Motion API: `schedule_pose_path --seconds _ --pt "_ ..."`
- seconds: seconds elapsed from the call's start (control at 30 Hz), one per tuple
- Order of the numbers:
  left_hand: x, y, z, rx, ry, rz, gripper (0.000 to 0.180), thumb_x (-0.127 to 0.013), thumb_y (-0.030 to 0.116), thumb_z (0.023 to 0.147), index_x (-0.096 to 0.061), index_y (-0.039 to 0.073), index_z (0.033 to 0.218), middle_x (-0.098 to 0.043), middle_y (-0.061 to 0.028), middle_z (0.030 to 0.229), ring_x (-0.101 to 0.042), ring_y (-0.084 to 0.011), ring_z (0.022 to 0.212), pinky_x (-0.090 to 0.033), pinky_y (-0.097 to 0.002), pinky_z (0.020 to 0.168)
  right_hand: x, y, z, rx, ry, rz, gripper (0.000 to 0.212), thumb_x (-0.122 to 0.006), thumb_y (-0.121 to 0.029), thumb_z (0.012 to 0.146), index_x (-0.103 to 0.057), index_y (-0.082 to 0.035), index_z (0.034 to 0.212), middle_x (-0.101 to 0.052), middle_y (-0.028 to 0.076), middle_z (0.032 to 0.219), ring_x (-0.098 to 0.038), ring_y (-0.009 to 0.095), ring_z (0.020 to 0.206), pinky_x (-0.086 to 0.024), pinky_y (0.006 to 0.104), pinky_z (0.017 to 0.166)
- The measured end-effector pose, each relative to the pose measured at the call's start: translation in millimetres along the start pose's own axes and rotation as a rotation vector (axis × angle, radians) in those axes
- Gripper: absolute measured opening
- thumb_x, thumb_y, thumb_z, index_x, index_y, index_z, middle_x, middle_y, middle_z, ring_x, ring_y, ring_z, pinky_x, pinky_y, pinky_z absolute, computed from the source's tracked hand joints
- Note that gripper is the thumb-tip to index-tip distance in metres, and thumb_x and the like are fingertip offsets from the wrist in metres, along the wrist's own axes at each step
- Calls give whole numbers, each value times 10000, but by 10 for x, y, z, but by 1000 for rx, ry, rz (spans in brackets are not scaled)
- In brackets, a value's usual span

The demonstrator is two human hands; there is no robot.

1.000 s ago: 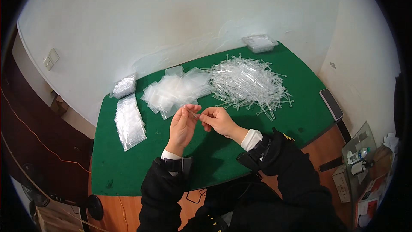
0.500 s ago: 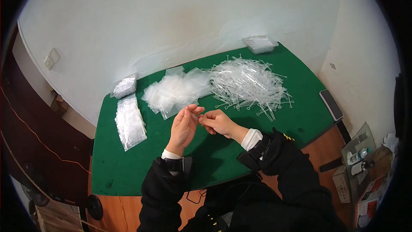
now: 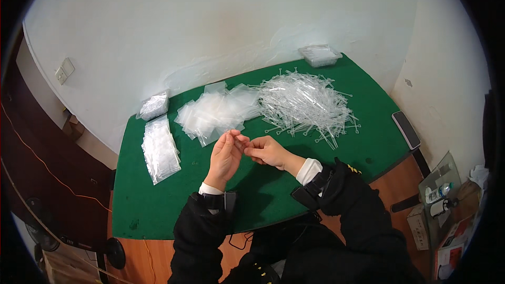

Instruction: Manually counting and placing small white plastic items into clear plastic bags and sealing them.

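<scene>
My left hand [image 3: 223, 159] is raised over the green table, palm turned inward, its thumb and fingers closed on a small clear plastic piece [image 3: 239, 145]. From the right, my right hand [image 3: 269, 152] pinches at the same piece, fingertips meeting the left hand's. The piece is mostly hidden by fingers, so its exact shape is unclear. Just beyond my hands lies a loose spread of flat clear plastic bags [image 3: 213, 113]. To its right is a large heap of thin clear plastic sticks with ringed ends [image 3: 305, 102].
A neat row of overlapping filled clear packets [image 3: 160, 150] lies at left. Clear tubs stand at the table's back left [image 3: 153, 106] and back right [image 3: 320, 56]. A phone [image 3: 406, 130] rests at the right edge of the green table [image 3: 158, 205]. A wall borders the back.
My hands stay together in nearly the same place, with only slight finger movement around the clear piece. The piles look unchanged.
</scene>
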State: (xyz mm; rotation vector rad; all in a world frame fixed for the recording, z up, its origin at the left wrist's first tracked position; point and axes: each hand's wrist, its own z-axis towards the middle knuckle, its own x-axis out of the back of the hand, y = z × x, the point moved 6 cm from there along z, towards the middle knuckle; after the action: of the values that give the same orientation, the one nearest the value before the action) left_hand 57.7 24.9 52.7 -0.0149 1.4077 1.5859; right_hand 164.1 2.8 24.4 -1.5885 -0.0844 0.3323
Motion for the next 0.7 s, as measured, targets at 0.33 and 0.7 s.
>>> schedule_pose_path --seconds 0.33,0.7 --pt "285 66 32 -90 149 -146 213 -409 229 953 -517 63 1031 -573 -15 874 -536 -154 841 -443 -337 835 597 -240 -12 387 394 -749 109 -618 -153 769 -615 -45 765 -584 81 636 -527 216 518 -414 315 500" --pt "549 249 -39 -189 444 -121 217 -415 224 955 -511 44 1031 -445 25 711 -377 -71 589 -357 -223 581 970 -386 -101 476 784 -1240 95 -575 -136 757 -618 -77 696 -579 87 746 -553 295 758 -445 404 658"
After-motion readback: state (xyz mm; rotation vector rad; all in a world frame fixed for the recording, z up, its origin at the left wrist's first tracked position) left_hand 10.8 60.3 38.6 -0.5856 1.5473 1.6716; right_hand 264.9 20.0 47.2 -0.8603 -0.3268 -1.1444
